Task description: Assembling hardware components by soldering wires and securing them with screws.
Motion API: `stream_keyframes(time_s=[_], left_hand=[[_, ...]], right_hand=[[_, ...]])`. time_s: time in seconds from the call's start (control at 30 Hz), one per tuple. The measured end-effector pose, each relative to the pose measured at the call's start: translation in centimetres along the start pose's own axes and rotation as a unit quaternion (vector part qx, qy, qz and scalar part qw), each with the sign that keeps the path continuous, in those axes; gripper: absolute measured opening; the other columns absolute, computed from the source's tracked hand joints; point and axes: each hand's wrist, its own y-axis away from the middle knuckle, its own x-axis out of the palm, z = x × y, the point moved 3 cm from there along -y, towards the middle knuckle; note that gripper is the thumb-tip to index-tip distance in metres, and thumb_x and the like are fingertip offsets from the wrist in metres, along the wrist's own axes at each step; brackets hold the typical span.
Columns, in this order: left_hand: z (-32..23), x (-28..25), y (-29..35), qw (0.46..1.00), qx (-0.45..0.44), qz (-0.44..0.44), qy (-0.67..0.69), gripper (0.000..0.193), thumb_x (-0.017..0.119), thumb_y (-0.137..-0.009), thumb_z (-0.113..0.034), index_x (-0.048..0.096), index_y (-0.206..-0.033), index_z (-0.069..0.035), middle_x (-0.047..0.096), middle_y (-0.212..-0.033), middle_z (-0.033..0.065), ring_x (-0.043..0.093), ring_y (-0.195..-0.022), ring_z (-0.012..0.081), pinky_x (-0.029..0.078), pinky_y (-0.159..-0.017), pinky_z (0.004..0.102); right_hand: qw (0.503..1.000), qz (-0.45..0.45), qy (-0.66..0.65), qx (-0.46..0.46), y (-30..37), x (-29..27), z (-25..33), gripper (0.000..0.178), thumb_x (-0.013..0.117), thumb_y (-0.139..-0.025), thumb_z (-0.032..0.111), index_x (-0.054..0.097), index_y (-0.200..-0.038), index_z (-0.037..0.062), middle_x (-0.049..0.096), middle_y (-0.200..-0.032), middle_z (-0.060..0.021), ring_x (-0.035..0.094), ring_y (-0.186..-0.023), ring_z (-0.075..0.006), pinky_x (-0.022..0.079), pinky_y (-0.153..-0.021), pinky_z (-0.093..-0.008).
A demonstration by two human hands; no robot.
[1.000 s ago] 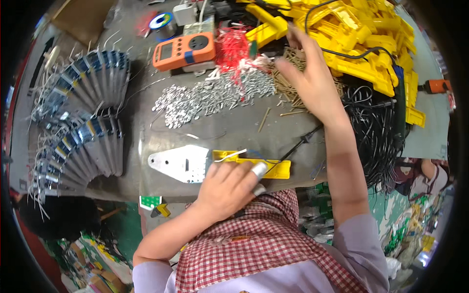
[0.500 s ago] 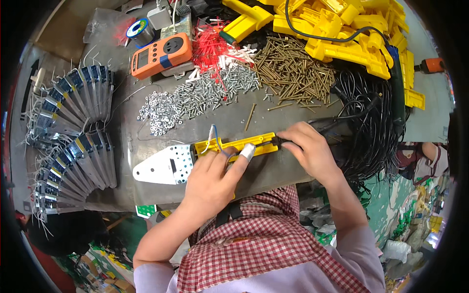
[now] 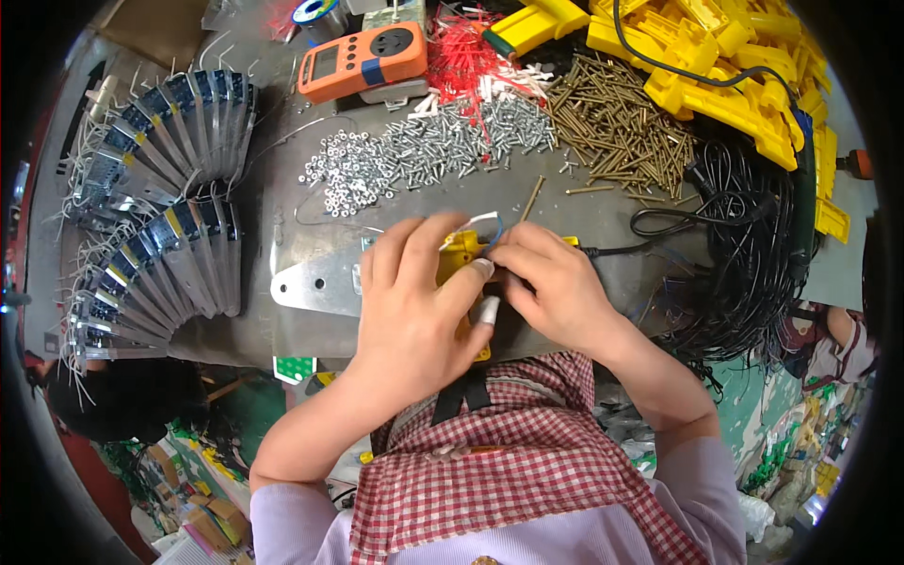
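Note:
A flat pointed silvery metal plate (image 3: 318, 285) with holes joins a yellow plastic tool handle (image 3: 460, 252) at the front of the bench. My left hand (image 3: 414, 306) is curled over the joint between them, gripping the handle and covering most of it. White wrapping shows on two of its fingertips. My right hand (image 3: 556, 292) lies over the handle's right part, fingers pinched together close to my left thumb; what they pinch is hidden. A looped white and blue wire (image 3: 496, 226) rises above the handle. The black power cable (image 3: 612, 250) leaves the handle's right end.
Behind lie piles of nuts (image 3: 353, 169), silver screws (image 3: 471, 137), long brass-coloured screws (image 3: 626, 122) and red sleeves (image 3: 461, 56). An orange meter (image 3: 363, 61) stands at the back. Yellow housings (image 3: 725, 66) and coiled black cables (image 3: 744, 254) fill the right, wired strips (image 3: 188, 254) the left.
My right hand has moved left from the cable end toward my left hand. The left hand has shifted up over the joint, hiding more of the handle. The view has shifted too.

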Motion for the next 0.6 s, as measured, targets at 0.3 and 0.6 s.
stream_keyframes(time_s=[0.3, 0.6], left_hand=[[-1.3, 0.3, 2.7, 0.994, 0.035, 0.078, 0.064, 0.042, 0.069, -0.065, -0.003, 0.055, -0.105, 0.0, 0.054, -0.112, 0.0159, 0.059, -0.093, 0.0294, 0.052, -0.074, 0.0351], [1.1, 0.6, -1.6, 0.991, -0.013, 0.107, 0.074, 0.048, 0.062, -0.067, 0.002, 0.053, -0.114, 0.0, 0.054, -0.113, 0.0183, 0.06, -0.09, 0.033, 0.052, -0.075, 0.0359]], right_hand=[[0.999, -0.026, 0.02, 0.008, -0.7, 0.3, 0.1, 0.018, 0.073, -0.069, 0.008, 0.064, -0.085, 0.0075, 0.056, -0.081, -0.0048, 0.061, -0.075, -0.0258, 0.05, -0.065, -0.0362], [0.998, -0.059, 0.025, -0.02, -0.6, 0.8, -0.1, 0.015, 0.071, -0.068, 0.005, 0.066, -0.082, 0.0053, 0.057, -0.081, -0.0058, 0.061, -0.072, -0.0253, 0.05, -0.063, -0.0358]])
